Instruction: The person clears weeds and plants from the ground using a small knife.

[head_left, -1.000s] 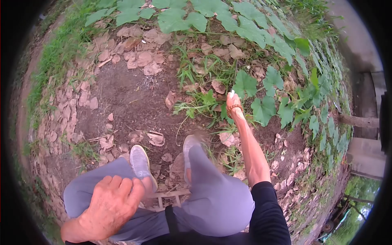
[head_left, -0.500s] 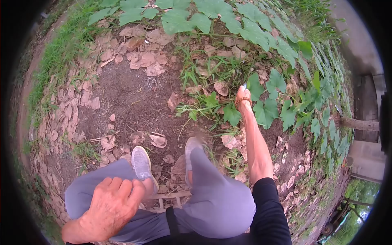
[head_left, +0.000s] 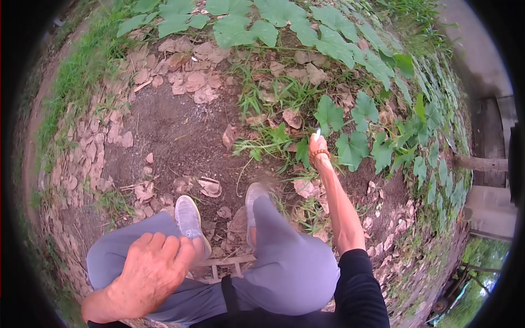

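My right hand (head_left: 318, 145), a beaded bracelet (head_left: 320, 154) at its wrist, reaches out low over the ground. Its fingers are closed on a small white object (head_left: 318, 133) that pokes out at the tip; its kind is too small to tell. Just beyond it are broad green vine leaves (head_left: 330, 116); whether the object touches them I cannot tell. Close to me, my left hand (head_left: 156, 270) is above my left thigh, back upward, fingers curled in. Its palm side is hidden, so anything inside cannot be seen.
Dry brown leaves (head_left: 196, 82) lie scattered on the bare soil (head_left: 169, 131). Grass tufts (head_left: 284, 93) grow ahead, and more vine leaves (head_left: 333, 44) spread along the top and right. Under my legs shows a slatted frame (head_left: 229, 264). A concrete wall (head_left: 476, 49) stands at far right.
My right hand has come slightly back toward me and a little left, away from the vine leaves, the white object still in it. My left hand stays almost in place.
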`<state>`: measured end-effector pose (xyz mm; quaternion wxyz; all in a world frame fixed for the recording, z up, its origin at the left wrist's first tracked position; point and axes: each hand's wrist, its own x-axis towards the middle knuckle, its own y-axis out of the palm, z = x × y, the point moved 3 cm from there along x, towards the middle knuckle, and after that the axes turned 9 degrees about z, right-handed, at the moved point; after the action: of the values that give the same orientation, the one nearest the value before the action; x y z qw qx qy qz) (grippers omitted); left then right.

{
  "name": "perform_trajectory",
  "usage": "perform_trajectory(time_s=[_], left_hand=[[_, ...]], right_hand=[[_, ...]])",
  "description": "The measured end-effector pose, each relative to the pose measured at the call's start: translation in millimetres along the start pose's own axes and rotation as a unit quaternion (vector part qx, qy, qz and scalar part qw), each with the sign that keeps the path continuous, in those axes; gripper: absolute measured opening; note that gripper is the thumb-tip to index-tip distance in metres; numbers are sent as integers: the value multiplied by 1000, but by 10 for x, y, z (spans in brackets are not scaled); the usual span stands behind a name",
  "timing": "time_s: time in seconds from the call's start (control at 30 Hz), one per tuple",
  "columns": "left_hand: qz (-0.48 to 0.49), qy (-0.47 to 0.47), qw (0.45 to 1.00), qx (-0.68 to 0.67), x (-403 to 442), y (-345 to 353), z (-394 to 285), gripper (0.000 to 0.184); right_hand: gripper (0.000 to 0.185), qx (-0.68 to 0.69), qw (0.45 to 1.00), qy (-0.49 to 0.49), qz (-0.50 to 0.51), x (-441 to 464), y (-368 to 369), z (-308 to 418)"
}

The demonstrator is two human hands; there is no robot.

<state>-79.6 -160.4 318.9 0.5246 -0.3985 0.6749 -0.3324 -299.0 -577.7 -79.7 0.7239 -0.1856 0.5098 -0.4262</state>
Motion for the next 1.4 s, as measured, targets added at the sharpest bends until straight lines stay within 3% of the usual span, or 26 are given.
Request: perform_trajectory(time_s=[0.07, 0.13, 0.2, 0.37, 0.43, 0.57, 0.63, 0.77, 0.9, 1.0, 1.07, 1.13, 1.2, 1.27, 1.3, 1.37, 1.4], left_hand=[[-4, 2, 1000, 9, 7, -24, -22, 28], [2, 0, 1000, 6, -1, -5, -17, 29], [7, -5, 1000, 3, -3, 0, -6, 29], [12, -1, 1000, 5, 12, -5, -11, 35], [8, -1, 1000, 3, 12, -7, -8, 35], [9, 0, 1000, 10, 11, -27, -21, 35], [8, 2, 1000, 7, 1, -23, -33, 34], [4, -4, 1000, -3, -9, -20, -18, 33], [4, 0, 1000, 3, -10, 3, -18, 31], [7, -6, 1000, -3, -25, 27, 1, 30], [-8, -10, 1000, -1, -23, 31, 4, 27], [-9, -6, 1000, 3, -19, 35, -4, 26], [-8, -2, 1000, 7, -19, 44, -10, 25], [-8, -27, 1000, 8, -11, 54, 19, 24], [-7, -27, 1000, 9, 2, 34, 18, 24], [-6, -19, 1000, -6, 38, -20, 9, 26], [-5, -18, 1000, -5, 46, -21, 18, 26]], right_hand=[[50, 85, 996, -26, -22, -22, 120, -163], [47, 91, 994, -47, -31, -72, 204, -347], [41, 48, 986, -127, -92, -139, 248, -474], [40, 93, 992, -77, -37, -428, 217, -624], [39, -28, 995, -82, -39, -554, 189, -704], [39, -18, 997, -65, -29, -763, 158, -595], [40, 41, 993, -112, -1, -1165, 28, -208], [40, 37, 989, -136, 39, -1138, 282, -386], [41, 72, 988, -137, -26, -897, 326, -353], [44, 154, 986, -57, 17, -498, 227, -326], [33, 256, 961, -105, -27, -129, 199, -309], [33, 239, 965, -87, -63, 332, 133, -279], [34, 237, 965, -48, -103, 609, 32, -138], [32, 320, 944, 19, -79, 657, -115, 69], [32, 321, 944, 20, -79, 630, -201, 232], [49, 203, 969, 71, -118, 656, -345, 461], [47, 178, 971, 100, -125, 675, -383, 533]])
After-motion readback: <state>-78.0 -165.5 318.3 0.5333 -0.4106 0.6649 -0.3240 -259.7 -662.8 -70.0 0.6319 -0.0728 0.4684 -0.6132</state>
